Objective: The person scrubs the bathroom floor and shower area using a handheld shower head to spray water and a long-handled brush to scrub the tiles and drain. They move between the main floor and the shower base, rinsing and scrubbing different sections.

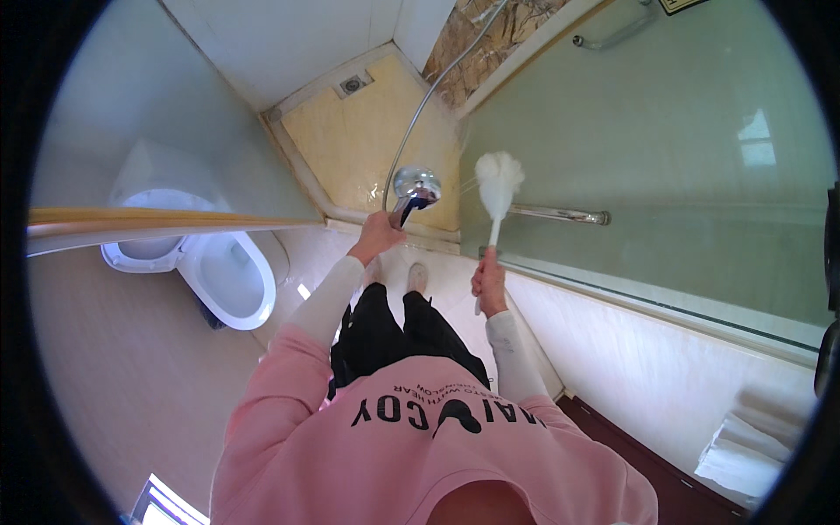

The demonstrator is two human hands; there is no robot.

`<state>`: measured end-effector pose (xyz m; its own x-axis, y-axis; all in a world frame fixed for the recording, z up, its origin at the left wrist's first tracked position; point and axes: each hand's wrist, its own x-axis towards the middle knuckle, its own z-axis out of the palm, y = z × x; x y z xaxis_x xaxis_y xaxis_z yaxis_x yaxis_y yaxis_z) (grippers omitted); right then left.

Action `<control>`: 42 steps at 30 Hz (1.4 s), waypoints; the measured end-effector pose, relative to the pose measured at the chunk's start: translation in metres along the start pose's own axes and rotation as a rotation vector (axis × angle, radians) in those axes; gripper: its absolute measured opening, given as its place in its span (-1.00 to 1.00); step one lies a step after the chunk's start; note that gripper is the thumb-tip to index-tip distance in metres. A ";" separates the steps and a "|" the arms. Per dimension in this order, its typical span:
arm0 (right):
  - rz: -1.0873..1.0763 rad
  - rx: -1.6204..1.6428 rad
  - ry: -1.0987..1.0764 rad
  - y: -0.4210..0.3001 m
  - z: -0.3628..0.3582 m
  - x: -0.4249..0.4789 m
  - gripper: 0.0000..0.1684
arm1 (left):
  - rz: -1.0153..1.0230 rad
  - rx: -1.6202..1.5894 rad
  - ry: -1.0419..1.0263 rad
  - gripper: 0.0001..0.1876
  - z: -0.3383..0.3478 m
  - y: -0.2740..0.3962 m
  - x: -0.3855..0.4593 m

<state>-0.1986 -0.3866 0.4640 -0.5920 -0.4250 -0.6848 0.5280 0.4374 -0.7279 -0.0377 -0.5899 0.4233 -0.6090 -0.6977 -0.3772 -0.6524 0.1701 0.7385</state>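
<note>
My left hand (378, 236) is closed around the handle of a chrome hand shower (417, 186), whose round head is above the shower floor's near edge. A metal hose (420, 108) runs from it up to the top of the view. In my right hand (490, 283) is a white-handled brush (499, 184), held upright with its fluffy white head up, in front of the frosted glass shower door (643, 157). Fine streaks of water show between the shower head and the glass.
A toilet (230, 279) with its lid raised stands at the left, beyond a glass panel's edge (177, 220). A floor drain (352, 84) lies in the yellowish shower floor (367, 138). A chrome bar handle (564, 214) is on the door. White paper or cloth (745, 453) hangs at lower right.
</note>
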 end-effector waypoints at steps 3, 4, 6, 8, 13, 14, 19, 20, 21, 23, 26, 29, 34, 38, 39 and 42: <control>-0.059 -0.048 0.082 -0.020 -0.011 -0.008 -0.42 | 0.051 0.036 -0.136 -0.80 0.007 -0.007 0.001; -0.081 -0.041 0.097 -0.029 -0.013 -0.012 -0.42 | 0.088 0.059 -0.171 -0.81 0.011 -0.007 0.002; -0.134 -0.026 0.113 -0.042 -0.016 -0.016 -0.41 | 0.130 0.070 -0.268 -0.82 0.018 -0.008 0.002; -0.153 -0.008 0.149 -0.052 -0.012 -0.024 -0.41 | 0.221 0.123 -0.358 -0.82 0.026 -0.011 0.002; -0.177 0.037 0.200 -0.065 -0.007 -0.032 -0.40 | 0.469 0.275 -0.372 -0.88 0.069 -0.026 0.003; -0.180 0.041 0.204 -0.065 -0.007 -0.032 -0.40 | 0.466 0.297 -0.335 -0.89 0.078 -0.034 0.004; -0.194 0.067 0.248 -0.061 -0.009 -0.037 -0.40 | 0.385 0.403 -0.130 -0.90 0.075 -0.044 0.021; -0.191 0.065 0.249 -0.061 -0.010 -0.037 -0.41 | 0.365 0.384 -0.088 -0.87 0.068 -0.048 0.028; -0.185 0.063 0.249 -0.061 -0.009 -0.040 -0.41 | 0.344 0.366 -0.047 -0.81 0.060 -0.056 0.034; -0.186 0.059 0.253 -0.058 -0.006 -0.048 -0.41 | 0.205 0.365 0.114 -0.83 0.039 -0.067 0.043; -0.215 0.055 0.252 -0.053 -0.012 -0.051 -0.43 | 0.029 0.194 0.166 -0.85 0.005 -0.060 0.049; -0.212 0.055 0.283 -0.053 -0.011 -0.052 -0.46 | -0.149 0.084 0.196 -0.80 -0.024 -0.068 0.056; -0.199 0.052 0.252 -0.053 -0.012 -0.047 -0.45 | -0.481 -0.615 0.378 -0.78 -0.029 -0.077 0.046; -0.220 0.059 0.179 -0.062 -0.002 -0.042 -0.43 | -0.501 -0.939 0.473 -0.82 -0.024 -0.090 0.034; -0.234 0.044 0.158 -0.063 0.001 -0.040 -0.43 | -0.482 -0.935 0.473 -0.82 -0.018 -0.096 0.033; -0.259 0.017 0.101 -0.069 0.010 -0.031 -0.42 | -0.446 -0.792 0.423 -0.83 0.003 -0.097 0.034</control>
<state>-0.2106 -0.4114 0.5350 -0.7657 -0.4398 -0.4694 0.3606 0.3109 -0.8794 0.0035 -0.6276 0.3376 -0.0713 -0.8008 -0.5946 -0.1995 -0.5726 0.7952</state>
